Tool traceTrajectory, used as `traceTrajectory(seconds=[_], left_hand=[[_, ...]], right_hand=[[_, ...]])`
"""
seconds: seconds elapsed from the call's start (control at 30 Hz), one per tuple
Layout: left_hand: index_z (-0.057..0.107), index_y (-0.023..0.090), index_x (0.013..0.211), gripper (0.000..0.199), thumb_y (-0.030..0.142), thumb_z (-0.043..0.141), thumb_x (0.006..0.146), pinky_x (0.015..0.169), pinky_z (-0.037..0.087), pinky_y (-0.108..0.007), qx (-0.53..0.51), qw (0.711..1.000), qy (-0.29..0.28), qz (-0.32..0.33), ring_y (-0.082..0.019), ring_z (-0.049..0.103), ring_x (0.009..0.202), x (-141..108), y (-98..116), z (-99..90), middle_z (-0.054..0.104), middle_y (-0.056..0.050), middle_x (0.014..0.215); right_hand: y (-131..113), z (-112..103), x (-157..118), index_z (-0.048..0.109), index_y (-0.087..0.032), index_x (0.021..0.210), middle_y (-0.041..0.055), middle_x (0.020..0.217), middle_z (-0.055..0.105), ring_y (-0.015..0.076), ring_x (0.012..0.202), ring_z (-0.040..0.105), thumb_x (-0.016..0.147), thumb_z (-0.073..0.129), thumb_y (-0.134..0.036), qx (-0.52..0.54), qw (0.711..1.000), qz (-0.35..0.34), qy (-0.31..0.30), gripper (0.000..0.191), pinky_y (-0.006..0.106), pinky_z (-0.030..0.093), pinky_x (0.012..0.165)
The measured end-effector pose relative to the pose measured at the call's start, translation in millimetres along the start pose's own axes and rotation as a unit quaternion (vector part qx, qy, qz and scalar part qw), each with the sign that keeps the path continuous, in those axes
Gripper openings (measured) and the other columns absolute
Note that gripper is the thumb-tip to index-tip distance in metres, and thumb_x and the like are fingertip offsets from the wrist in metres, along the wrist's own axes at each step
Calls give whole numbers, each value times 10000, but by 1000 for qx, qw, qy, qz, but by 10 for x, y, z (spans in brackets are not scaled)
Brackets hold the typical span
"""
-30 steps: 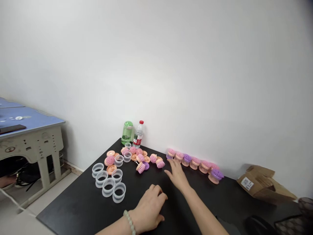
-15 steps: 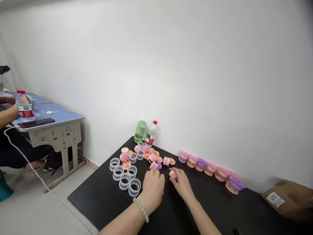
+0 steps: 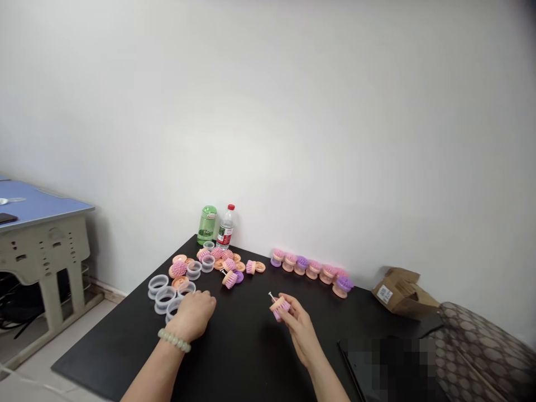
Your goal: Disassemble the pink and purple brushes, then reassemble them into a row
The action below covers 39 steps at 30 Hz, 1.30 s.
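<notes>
R hand (image 3: 298, 329) is closed on small pink brush (image 3: 280, 306), held above table (image 3: 104, 357), w/ thin white pin sticking out at its peach end. L hand (image 3: 193, 315) is curled down on clear plastic rings (image 3: 161, 296); cannot tell if it grips one. Other brushes (image 3: 218, 262) lie in loose pile behind rings, and row of pink & purple brushes (image 3: 312, 269) stands along far table edge, right of pile.
</notes>
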<state>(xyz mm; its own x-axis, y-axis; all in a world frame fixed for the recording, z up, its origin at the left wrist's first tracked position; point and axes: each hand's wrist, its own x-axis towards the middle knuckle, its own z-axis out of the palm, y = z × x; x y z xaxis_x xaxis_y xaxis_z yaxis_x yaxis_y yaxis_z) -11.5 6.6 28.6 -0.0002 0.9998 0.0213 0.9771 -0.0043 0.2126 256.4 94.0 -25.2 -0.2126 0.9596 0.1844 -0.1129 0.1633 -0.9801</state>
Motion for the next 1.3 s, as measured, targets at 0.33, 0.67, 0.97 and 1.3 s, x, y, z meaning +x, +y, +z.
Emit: traceTrajectory(seconds=[0.33, 0.67, 0.97, 1.3], left_hand=[[579, 184, 1069, 263, 221, 581, 808, 768, 444, -314, -330, 927, 127, 123, -199, 570, 845, 204, 409, 52, 609, -51, 1017], [637, 167, 1078, 571, 304, 867, 574, 798, 462, -326, -624, 770, 63, 119, -223, 584, 912, 408, 450, 463, 634, -59, 1004], [656, 191, 1044, 492, 341, 861, 622, 750, 452, -285, -482, 859, 83, 152, -195, 564, 883, 312, 498, 434, 617, -43, 1039], [644, 172, 1012, 476, 342, 852, 619, 671, 394, -249, -498, 853, 27, 154, -162, 513, 781, 271, 537, 370, 618, -11, 924]], right_hand=[[-164, -33, -57, 683, -219, 1136, 68, 1044, 704, 249, 961, 649, 709, 800, -454, 64, 997, -35, 21, 501, 381, 519, 868], [-229, 38, -189, 631, -228, 1098, 90, 1085, 687, 256, 986, 647, 785, 742, -433, -14, 994, -93, -57, 391, 373, 519, 883], [-191, 162, -223, 631, -227, 1126, 89, 1111, 649, 256, 1043, 636, 814, 657, -272, -160, 965, -183, -96, 316, 355, 530, 912], [-194, 208, -266, 633, -241, 1173, 89, 1168, 673, 264, 1068, 659, 806, 616, -184, -210, 953, -187, -112, 372, 386, 551, 928]])
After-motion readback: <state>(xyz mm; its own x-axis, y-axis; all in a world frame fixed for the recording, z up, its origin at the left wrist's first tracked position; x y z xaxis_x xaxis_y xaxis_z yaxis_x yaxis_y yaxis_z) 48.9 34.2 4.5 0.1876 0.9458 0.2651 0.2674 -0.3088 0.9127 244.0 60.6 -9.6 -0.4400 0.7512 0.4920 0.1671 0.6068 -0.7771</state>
